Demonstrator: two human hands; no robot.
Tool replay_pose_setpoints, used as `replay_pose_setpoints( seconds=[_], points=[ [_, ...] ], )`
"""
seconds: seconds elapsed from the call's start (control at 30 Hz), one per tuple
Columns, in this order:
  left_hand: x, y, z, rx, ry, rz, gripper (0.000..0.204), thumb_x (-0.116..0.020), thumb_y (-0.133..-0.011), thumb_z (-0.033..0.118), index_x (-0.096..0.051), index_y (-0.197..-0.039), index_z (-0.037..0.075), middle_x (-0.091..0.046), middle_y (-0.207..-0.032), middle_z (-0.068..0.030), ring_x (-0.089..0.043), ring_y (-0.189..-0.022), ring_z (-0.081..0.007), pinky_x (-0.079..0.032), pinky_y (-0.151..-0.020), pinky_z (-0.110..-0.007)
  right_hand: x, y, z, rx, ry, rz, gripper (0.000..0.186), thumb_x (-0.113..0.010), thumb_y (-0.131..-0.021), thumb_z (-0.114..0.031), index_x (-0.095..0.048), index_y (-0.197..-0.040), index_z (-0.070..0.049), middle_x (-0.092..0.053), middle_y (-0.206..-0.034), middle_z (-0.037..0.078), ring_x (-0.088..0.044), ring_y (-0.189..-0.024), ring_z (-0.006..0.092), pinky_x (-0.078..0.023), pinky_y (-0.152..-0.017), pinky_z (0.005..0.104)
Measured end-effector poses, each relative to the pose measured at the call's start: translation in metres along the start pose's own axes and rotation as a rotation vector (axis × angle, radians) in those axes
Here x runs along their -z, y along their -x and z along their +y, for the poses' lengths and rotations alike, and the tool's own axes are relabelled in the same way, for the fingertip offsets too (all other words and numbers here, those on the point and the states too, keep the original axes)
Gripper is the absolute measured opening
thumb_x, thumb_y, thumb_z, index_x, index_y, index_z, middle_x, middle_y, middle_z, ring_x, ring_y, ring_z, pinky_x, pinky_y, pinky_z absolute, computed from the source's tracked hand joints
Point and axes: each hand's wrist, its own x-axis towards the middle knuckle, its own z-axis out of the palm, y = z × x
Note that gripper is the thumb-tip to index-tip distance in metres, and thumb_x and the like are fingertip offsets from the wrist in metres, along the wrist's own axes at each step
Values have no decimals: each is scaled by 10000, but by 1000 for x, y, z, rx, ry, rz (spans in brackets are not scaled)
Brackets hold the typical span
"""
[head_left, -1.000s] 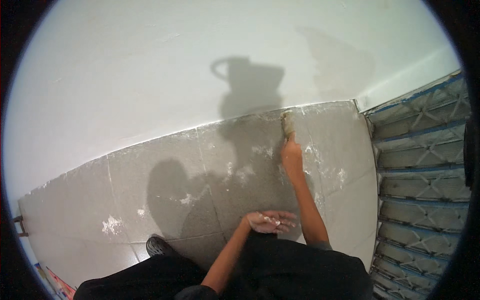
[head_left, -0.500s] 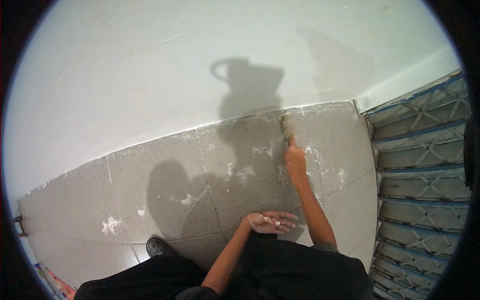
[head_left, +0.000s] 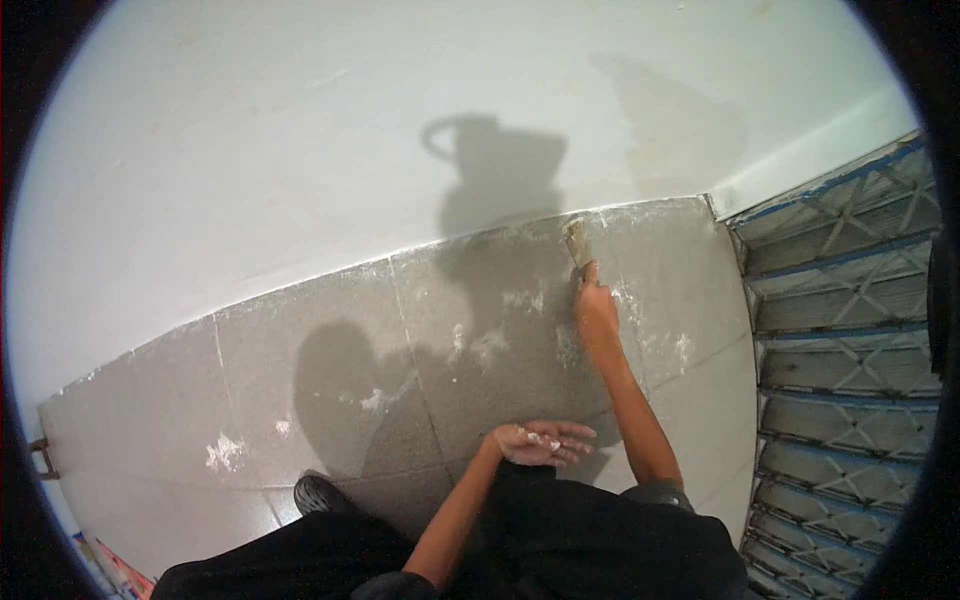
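Observation:
My right hand [head_left: 597,308] is wrapped round the handle of a putty knife [head_left: 576,240], one finger stretched along it toward the blade. The blade, smeared with pale residue, points at the line where the white wall [head_left: 280,170] meets the grey floor tiles [head_left: 330,290]; whether its edge touches is too small to tell. My left hand [head_left: 545,443] rests palm up near my lap, fingers stretched out, holding nothing. Dabs of white paste cling to its palm and fingers.
White patches [head_left: 226,453] are scattered over the tiles. A folding metal lattice gate [head_left: 850,350] stands along the right side. My shoe [head_left: 318,494] is on the floor at lower left. Dark shadows fall across wall and floor.
My right hand has shifted slightly to the right, and the putty knife, blurred before, now shows sharply with its blade a little higher. My left hand stays in place.

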Motion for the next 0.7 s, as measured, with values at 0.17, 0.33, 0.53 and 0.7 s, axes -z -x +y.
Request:
replay_pose_setpoints(
  seconds=[0.17,0.33,0.53,0.7],
  points=[
    [5,1,-5,-8,2,31,781,-622,-691,257,-204,-1311,33,-397,-1243,-109,-445,-1059,-193,-331,-895,-339,-1,-8,-1,-13,-49,-42,414,-381,-866,-123,-287,-1214,80,-551,-678,241,-577,-635,369,-473,-554,422],
    [6,3,-3,6,36,-10,731,-601,-725,212,-202,-1311,34,-395,-1244,-110,-441,-1067,-193,-328,-896,-346,-3,6,-24,24,-139,-83,407,-374,-879,-216,-351,-1165,74,-557,-663,222,-569,-621,373,-446,-530,444],
    [9,6,-3,16,105,-12,690,-608,-752,194,-225,-1308,51,-399,-1236,-122,-429,-1083,-203,-325,-932,-359,-12,9,-50,79,-272,-97,389,-384,-872,-205,-377,-1129,86,-542,-614,242,-558,-589,388,-436,-520,450],
    [12,1,-8,2,94,27,702,-581,-754,177,-177,-1309,29,-376,-1247,-131,-425,-1094,-235,-308,-933,-371,-16,0,-42,-94,-359,46,357,-408,-849,-170,-405,-1093,91,-549,-683,272,-558,-622,401,-431,-535,459]
  ],
)
